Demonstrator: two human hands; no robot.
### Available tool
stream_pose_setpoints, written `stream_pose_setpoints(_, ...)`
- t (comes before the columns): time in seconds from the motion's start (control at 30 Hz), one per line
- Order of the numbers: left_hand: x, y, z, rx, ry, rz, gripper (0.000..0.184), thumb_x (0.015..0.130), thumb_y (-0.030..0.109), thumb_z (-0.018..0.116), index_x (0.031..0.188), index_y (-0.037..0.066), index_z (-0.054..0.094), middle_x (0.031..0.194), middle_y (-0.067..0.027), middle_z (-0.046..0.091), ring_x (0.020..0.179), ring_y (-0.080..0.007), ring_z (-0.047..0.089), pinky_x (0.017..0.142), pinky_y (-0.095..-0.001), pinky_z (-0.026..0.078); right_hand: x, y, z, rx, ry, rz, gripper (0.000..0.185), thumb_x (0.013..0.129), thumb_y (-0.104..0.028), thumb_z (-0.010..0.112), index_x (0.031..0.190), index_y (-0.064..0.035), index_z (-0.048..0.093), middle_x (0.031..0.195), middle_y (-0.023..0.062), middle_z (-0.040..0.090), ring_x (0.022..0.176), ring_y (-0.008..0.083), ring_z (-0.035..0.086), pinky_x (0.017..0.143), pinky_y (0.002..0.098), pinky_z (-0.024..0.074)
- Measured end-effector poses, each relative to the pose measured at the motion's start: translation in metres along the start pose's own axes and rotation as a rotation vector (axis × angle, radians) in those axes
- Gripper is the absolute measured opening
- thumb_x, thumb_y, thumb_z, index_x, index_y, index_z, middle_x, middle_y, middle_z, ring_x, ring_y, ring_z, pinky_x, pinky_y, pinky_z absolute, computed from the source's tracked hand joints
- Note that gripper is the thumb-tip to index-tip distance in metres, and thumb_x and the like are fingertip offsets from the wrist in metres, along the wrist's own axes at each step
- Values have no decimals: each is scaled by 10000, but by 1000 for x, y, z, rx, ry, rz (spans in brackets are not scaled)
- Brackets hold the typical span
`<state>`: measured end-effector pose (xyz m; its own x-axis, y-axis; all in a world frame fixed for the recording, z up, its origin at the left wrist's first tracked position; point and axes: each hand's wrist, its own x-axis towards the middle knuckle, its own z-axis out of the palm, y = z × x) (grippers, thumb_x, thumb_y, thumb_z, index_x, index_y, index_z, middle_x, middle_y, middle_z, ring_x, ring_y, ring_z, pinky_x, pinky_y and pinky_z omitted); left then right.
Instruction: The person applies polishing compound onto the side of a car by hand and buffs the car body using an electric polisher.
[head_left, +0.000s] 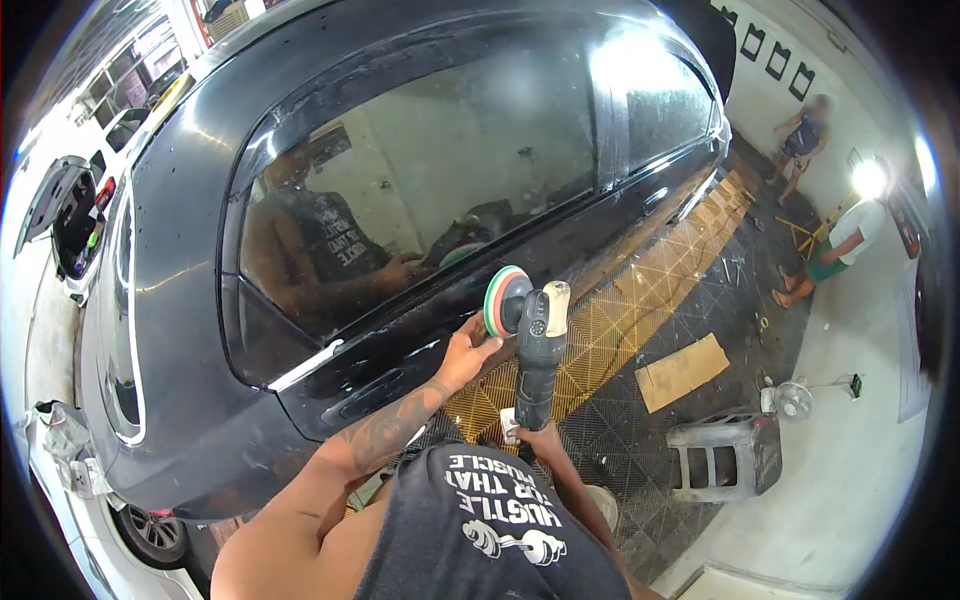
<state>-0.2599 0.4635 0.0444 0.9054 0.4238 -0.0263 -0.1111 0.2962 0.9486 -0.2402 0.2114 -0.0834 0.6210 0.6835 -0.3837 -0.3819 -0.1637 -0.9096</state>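
Observation:
A dark polishing machine is held upright in front of my chest, its round green, white and red pad facing left. My left hand touches the lower edge of the pad, its fingers bent around the rim. Below, my right hand grips the bottom end of the machine's body, beside something small and white. The pad is close to the black car's side but looks apart from it. The side window above shows a reflection.
Two people stand at the right, one near a bright lamp and a yellow stand. Cardboard, a grey stool and a fan are on the floor. White cars stand at the left.

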Motion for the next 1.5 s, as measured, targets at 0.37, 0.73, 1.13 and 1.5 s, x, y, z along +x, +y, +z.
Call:
stream_pose_setpoints(0.37, -41, 16, 35, 244, -254, -368, 715, 893, 432, 740, 1350, -82, 545, 1336, -197, 607, 1267, -268, 543, 1115, -401, 362, -11, -48, 0, -194, 63, -130, 271, 749, -74, 826, 976, -5, 695, 858, 62, 717, 684, 145, 658, 626, 313, 530)
stream_pose_setpoints(0.73, 37, -33, 74, -107, -239, -400, 574, 813, 236, 841, 1290, 23, 603, 1184, -91, 671, 1084, -208, 629, 966, -388, 487, -6, -70, -27, -275, 190, 11, 298, 668, -72, 848, 911, -9, 688, 821, 53, 691, 666, 142, 637, 578, 314, 522)
stream_pose_setpoints(1.13, 30, 11, 116, -604, -225, -298, 408, 866, 196, 782, 1201, 49, 602, 1089, -70, 676, 1015, -203, 669, 909, -394, 559, -51, -239, -69, -755, 92, 192, 208, 715, -130, 786, 764, 26, 657, 655, 77, 657, 549, 166, 647, 545, 336, 506)
stream_pose_setpoints(1.5, -42, 63, 92, -742, 36, -182, 351, 913, 190, 731, 1191, 48, 569, 1114, -67, 650, 1075, -168, 646, 930, -345, 556, -60, -300, -15, -1027, -112, 256, 240, 689, -143, 787, 806, 29, 667, 648, 92, 657, 563, 179, 654, 572, 349, 516)
